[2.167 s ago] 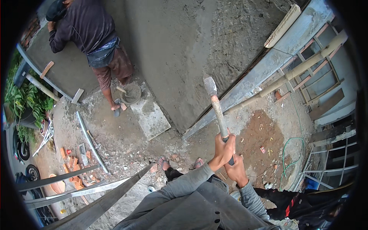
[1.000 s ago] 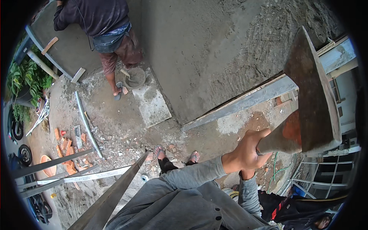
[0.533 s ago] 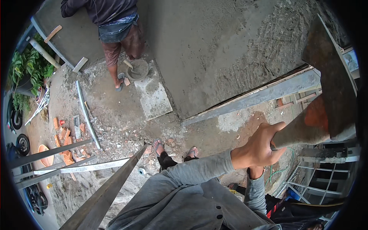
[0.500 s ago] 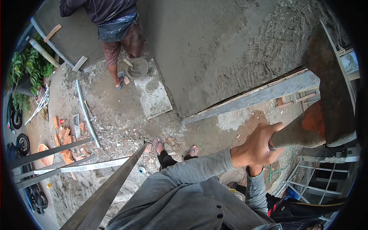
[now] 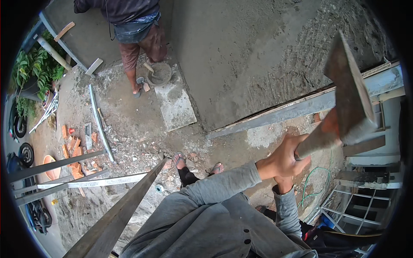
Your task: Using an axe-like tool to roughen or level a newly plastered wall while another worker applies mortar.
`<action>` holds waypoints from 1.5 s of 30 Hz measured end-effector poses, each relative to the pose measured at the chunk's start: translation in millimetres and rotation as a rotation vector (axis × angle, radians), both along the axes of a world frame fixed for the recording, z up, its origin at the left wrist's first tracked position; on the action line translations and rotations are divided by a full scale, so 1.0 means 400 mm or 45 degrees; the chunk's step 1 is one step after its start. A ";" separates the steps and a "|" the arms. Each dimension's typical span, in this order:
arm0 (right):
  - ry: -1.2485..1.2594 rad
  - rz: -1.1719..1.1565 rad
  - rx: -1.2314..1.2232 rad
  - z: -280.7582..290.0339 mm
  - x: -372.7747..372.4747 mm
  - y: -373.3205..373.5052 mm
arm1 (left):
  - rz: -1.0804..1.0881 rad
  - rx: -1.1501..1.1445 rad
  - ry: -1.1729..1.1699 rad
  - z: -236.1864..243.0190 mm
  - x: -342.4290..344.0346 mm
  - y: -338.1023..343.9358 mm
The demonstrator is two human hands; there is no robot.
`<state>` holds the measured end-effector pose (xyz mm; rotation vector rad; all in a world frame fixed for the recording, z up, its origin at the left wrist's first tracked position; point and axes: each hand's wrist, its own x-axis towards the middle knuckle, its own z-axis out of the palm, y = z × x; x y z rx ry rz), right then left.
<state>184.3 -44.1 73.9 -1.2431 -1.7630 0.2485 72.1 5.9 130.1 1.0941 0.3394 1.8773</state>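
Hoe (image 5: 350, 92) raised to the right of the worker's body, its blade up and to the right of the left hand (image 5: 285, 158), the shaft's visible part running obliquely between them. The left hand is closed round the shaft and is the nearer to the blade; the right hand (image 5: 284, 184) lies just below it, its fingers hidden, so its grip cannot be told. Beyond the blade's left side spreads grey mortar (image 5: 228, 56), edged by a board (image 5: 275, 109); farther left, a co-worker (image 5: 133, 26) stands near a bucket (image 5: 159, 75).
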 end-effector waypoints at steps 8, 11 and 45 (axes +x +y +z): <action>0.049 0.001 -0.650 0.137 -0.115 -0.050 | -0.322 -0.493 -0.101 0.033 -0.075 0.000; -0.094 -0.100 -0.138 0.041 -0.069 0.011 | -0.065 -0.086 -0.048 0.115 -0.057 -0.029; -0.533 0.127 -0.357 0.157 -0.075 0.018 | -0.485 0.182 -0.400 -0.069 -0.092 -0.015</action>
